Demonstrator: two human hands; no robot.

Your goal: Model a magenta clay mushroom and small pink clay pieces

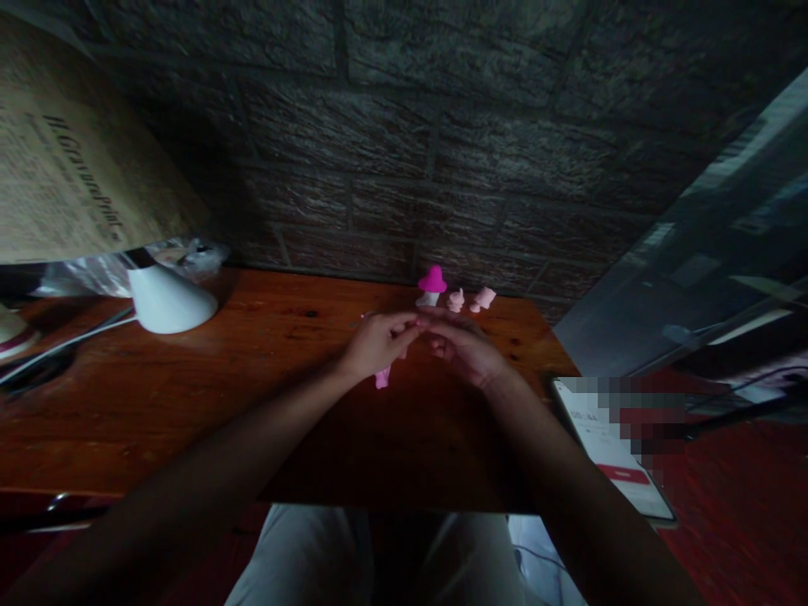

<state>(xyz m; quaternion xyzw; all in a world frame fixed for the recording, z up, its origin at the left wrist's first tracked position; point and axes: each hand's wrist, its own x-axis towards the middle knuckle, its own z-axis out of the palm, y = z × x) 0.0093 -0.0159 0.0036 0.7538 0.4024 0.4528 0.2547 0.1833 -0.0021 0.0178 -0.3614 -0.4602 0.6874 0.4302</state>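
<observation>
My left hand point(377, 343) and my right hand point(470, 347) meet over the wooden table, fingertips pressed together in a pinch. Whatever lies between them is too small and dark to make out. Below my left hand, a pink lump point(382, 378) that looks like modelling clay shows in part; the hand covers the rest. Just behind my hands stands a small mushroom figure with a magenta cap point(433, 279) and a whitish stem. Beside it to the right are a small pale pink figure point(455, 300) and a pale pink piece with a blocky top point(485, 298).
A lamp with a printed paper shade point(76, 168) and white base point(170, 299) stands at the left of the wooden table point(208, 404). Clear plastic wrapping lies behind it. A dark brick wall point(379, 151) backs the table. A lit phone point(606, 446) is at the right edge.
</observation>
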